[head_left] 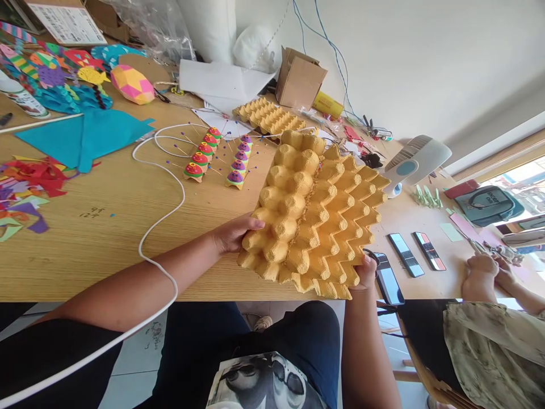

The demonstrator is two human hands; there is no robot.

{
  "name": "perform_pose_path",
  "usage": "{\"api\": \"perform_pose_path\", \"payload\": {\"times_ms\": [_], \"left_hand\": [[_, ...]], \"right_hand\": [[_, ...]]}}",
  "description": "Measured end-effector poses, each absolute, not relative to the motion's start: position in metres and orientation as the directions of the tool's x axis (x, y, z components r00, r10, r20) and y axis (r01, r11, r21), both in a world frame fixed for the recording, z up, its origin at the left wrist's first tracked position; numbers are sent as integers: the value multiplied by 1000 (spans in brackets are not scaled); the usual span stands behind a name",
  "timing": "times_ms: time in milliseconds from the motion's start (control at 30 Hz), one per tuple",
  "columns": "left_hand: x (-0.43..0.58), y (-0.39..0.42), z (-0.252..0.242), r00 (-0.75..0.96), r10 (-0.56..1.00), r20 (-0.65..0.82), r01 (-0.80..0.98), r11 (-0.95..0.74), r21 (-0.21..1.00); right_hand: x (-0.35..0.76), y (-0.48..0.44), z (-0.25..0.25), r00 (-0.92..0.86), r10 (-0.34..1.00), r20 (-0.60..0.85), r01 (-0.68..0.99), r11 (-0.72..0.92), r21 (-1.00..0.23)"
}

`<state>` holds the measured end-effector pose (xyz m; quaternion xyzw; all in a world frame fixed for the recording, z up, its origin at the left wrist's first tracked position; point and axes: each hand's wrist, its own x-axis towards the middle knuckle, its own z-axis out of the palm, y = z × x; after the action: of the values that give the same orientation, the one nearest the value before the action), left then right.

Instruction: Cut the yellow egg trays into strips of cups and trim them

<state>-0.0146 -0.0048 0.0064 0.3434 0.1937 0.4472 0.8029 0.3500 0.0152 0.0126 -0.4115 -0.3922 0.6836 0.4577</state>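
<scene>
A yellow molded egg tray [323, 216] is held tilted above the table's front edge, its bumpy side facing me. My left hand [238, 232] is closed on its left edge, thumb on the front and the other fingers hidden behind. At the lower right edge my right hand [366, 272] grips it too, with a dark band near the thumb. Just behind the tray stand two painted egg-carton strips with pins sticking out: a red and green strip [204, 152] and a purple strip [239, 162].
Another yellow egg tray [268, 116] lies farther back near a cardboard box [300, 76]. A white cable [183, 193] crosses the table. Blue felt [85, 136] and colored scraps [34, 187] lie left. Phones [406, 254], a white fan [415, 159] and another person's hands [483, 270] are right.
</scene>
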Motion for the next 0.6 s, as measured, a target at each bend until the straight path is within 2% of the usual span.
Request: {"api": "perform_pose_path", "payload": {"times_ms": [267,600], "left_hand": [[-15,-4,5,544,839,16,-593,371,715],[-16,-4,6,574,817,54,-649,414,638]], "right_hand": [[349,18,5,-260,942,-212,-379,-301,-875],[347,20,-1,-285,930,-233,-348,-327,-878]]}}
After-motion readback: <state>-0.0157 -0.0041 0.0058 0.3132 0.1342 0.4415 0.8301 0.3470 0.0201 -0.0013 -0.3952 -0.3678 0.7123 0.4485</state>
